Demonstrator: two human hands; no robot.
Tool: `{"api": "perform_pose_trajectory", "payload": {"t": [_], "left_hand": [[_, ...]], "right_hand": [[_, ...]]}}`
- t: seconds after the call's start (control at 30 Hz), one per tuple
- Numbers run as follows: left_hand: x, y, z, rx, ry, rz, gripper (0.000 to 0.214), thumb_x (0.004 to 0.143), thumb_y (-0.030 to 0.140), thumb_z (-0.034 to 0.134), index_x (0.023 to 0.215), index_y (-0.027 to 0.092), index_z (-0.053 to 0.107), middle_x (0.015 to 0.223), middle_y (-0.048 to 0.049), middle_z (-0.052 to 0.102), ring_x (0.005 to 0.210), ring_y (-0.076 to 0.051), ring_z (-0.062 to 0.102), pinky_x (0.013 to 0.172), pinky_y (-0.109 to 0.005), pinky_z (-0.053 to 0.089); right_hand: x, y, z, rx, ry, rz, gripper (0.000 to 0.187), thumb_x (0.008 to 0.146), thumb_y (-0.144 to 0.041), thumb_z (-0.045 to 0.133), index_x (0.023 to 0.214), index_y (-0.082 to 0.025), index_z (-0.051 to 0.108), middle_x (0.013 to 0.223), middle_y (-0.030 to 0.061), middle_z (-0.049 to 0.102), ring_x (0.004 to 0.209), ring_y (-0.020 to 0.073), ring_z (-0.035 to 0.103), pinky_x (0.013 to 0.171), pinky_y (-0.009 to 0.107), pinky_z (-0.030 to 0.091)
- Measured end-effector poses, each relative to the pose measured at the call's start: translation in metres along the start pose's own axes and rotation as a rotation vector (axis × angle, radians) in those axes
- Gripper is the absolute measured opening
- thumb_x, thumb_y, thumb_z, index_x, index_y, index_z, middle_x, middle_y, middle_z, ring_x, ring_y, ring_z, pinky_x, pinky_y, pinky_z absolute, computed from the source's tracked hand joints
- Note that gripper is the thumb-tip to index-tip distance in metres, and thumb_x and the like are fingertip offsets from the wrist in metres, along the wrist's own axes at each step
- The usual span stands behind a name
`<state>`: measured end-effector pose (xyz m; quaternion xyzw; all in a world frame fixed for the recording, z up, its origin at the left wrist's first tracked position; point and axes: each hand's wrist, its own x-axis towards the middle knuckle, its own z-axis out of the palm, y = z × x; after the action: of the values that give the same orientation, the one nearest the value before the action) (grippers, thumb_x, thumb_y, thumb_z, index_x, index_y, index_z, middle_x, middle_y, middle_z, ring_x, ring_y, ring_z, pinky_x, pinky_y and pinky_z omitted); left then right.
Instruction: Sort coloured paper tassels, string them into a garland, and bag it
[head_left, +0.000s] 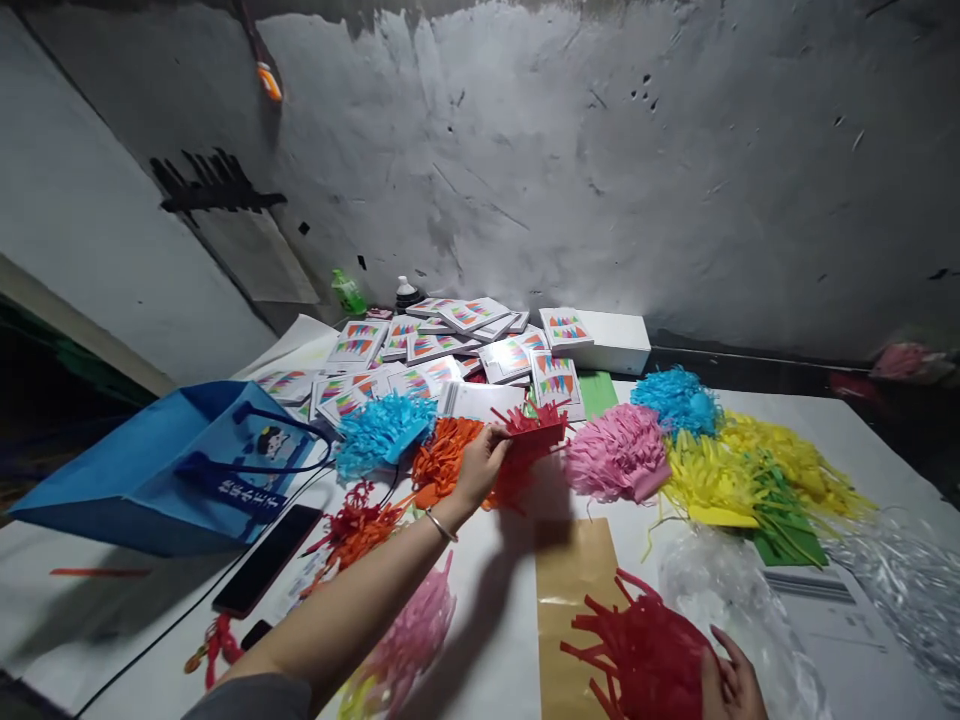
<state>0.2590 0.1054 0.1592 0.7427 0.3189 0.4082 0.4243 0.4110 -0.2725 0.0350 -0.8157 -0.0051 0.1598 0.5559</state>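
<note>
Centre: my left hand pinches a red strip, long axis crosswise; lower right: my right hand holds red fringe pointing left.

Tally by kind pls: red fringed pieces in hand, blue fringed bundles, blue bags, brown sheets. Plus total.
Red fringed pieces: 2 (one in the left hand, one in the right hand)
Blue fringed bundles: 2
Blue bag: 1
Brown sheet: 1
Total: 6
</note>
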Motion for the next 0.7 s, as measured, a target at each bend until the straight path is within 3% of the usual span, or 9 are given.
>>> {"api": "perform_pose_trajectory", "payload": {"t": [0.13, 0.3, 0.4, 0.47, 0.53, 0.6, 0.67, 0.7], "left_hand": [[-0.004, -0.013, 0.021, 0.064, -0.005, -0.023, 0.006, 0.082, 0.023, 0.054, 0.081, 0.019, 0.058, 0.070, 0.0006, 0.061, 0.066, -0.015, 0.058, 0.065, -0.026, 0.046], [0.033, -0.016, 0.031, 0.108, 0.049, 0.015, 0.009, 0.085, 0.021, 0.048, 0.085, 0.018, 0.057, 0.077, -0.0023, 0.063, 0.072, -0.017, 0.060, 0.068, -0.029, 0.047], [0.038, -0.009, 0.030, 0.115, -0.015, 0.086, 0.012, 0.088, 0.024, 0.048, 0.092, 0.019, 0.058, 0.088, -0.0048, 0.066, 0.085, -0.019, 0.062, 0.080, -0.033, 0.048], [0.019, -0.002, 0.030, 0.123, -0.080, 0.134, 0.021, 0.083, 0.031, 0.060, 0.100, 0.019, 0.059, 0.105, -0.0089, 0.065, 0.102, -0.024, 0.060, 0.092, -0.039, 0.045], [-0.019, 0.006, 0.034, 0.143, -0.199, 0.224, 0.051, 0.072, 0.041, 0.073, 0.113, 0.018, 0.055, 0.125, -0.0141, 0.057, 0.119, -0.029, 0.050, 0.102, -0.044, 0.037], [-0.066, 0.014, 0.040, 0.193, -0.485, 0.419, 0.075, 0.069, 0.051, 0.074, 0.129, 0.017, 0.045, 0.135, -0.0177, 0.049, 0.126, -0.031, 0.044, 0.105, -0.046, 0.034], [-0.110, 0.019, 0.048, 0.252, -0.690, 0.537, 0.076, 0.069, 0.053, 0.073, 0.130, 0.019, 0.044, 0.131, -0.0150, 0.054, 0.125, -0.031, 0.044, 0.108, -0.048, 0.029], [-0.129, 0.021, 0.050, 0.283, -0.717, 0.562, 0.058, 0.076, 0.046, 0.069, 0.125, 0.022, 0.049, 0.122, -0.0114, 0.061, 0.120, -0.028, 0.048, 0.109, -0.049, 0.026]], "right_hand": [[0.006, -0.028, 0.013, -0.284, -0.084, -0.079, 0.055, 0.065, -0.067, 0.053, 0.093, -0.022, 0.068, 0.086, 0.0083, 0.074, 0.081, 0.0291, 0.069, 0.067, 0.033, 0.053], [0.005, -0.045, 0.026, -0.332, -0.094, -0.229, 0.053, 0.074, -0.066, 0.045, 0.093, -0.022, 0.068, 0.089, 0.0067, 0.074, 0.080, 0.0261, 0.070, 0.067, 0.031, 0.053], [-0.004, -0.044, 0.030, -0.333, -0.085, -0.354, 0.049, 0.080, -0.063, 0.045, 0.091, -0.022, 0.069, 0.088, 0.0061, 0.074, 0.077, 0.0238, 0.070, 0.065, 0.029, 0.053], [-0.013, -0.042, 0.033, -0.341, -0.064, -0.501, 0.045, 0.085, -0.058, 0.045, 0.091, -0.021, 0.068, 0.088, 0.0063, 0.074, 0.077, 0.0228, 0.070, 0.066, 0.028, 0.053], [-0.023, -0.043, 0.036, -0.343, -0.051, -0.703, 0.036, 0.090, -0.049, 0.046, 0.092, -0.020, 0.067, 0.088, 0.0062, 0.074, 0.076, 0.0211, 0.070, 0.068, 0.028, 0.053], [-0.036, -0.048, 0.041, -0.325, -0.071, -0.912, 0.025, 0.093, -0.037, 0.047, 0.096, -0.019, 0.065, 0.086, 0.0055, 0.073, 0.076, 0.0187, 0.069, 0.070, 0.027, 0.053], [-0.049, -0.055, 0.048, -0.286, -0.133, -1.099, 0.018, 0.092, -0.023, 0.048, 0.101, -0.019, 0.063, 0.085, 0.0050, 0.071, 0.076, 0.0171, 0.067, 0.072, 0.027, 0.052], [-0.057, -0.059, 0.052, -0.267, -0.165, -1.182, 0.018, 0.091, -0.018, 0.048, 0.103, -0.019, 0.061, 0.085, 0.0050, 0.070, 0.077, 0.0170, 0.066, 0.072, 0.028, 0.052]]}}
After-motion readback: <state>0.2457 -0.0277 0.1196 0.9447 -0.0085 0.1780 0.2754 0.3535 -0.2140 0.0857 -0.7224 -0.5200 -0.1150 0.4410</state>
